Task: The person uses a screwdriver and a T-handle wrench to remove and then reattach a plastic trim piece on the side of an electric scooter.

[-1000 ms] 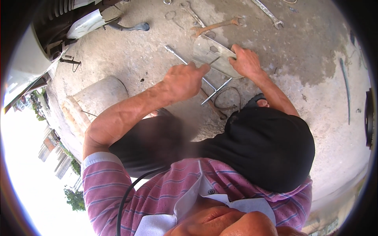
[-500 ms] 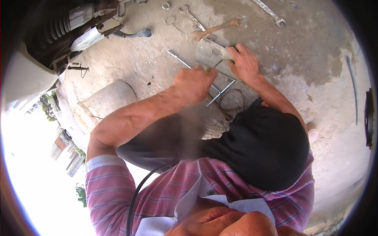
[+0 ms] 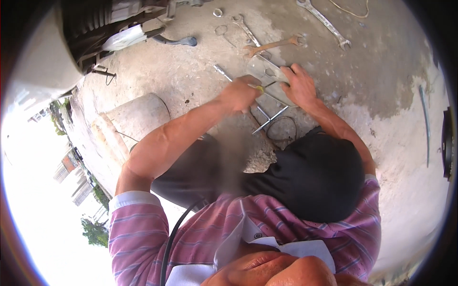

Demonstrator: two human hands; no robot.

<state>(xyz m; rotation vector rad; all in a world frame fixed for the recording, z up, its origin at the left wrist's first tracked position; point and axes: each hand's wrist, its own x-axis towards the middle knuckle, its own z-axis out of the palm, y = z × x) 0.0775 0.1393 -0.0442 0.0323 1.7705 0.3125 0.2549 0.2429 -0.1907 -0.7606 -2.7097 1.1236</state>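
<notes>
My left hand (image 3: 240, 94) is closed round a yellow-handled screwdriver (image 3: 260, 89), most of its handle hidden. Its thin dark shaft points right, over a flat pale grey plate (image 3: 257, 67) with a rounded outline. The plate lies on the ground, a dark-edged oval mark or hole near its middle. Fingers of my right hand (image 3: 300, 86) are curled over the plate's right edge, gripping it. Just below both hands lies a shiny cross-shaped wheel wrench (image 3: 270, 118), partly under my left hand.
Beyond the plate lie a rusty open-end wrench (image 3: 274, 45), a silver wrench (image 3: 245, 29) and a larger wrench (image 3: 326, 25). A pale bucket (image 3: 138, 114) lies at left, below vehicle parts (image 3: 90, 28). A wire loop (image 3: 281, 129) lies by my knee; a thin strip (image 3: 424, 124) lies far right.
The whole view has shifted, so the ground things appear lower and further right. My left hand has turned a little, showing more of the yellow handle. My right hand stays on the plate's edge.
</notes>
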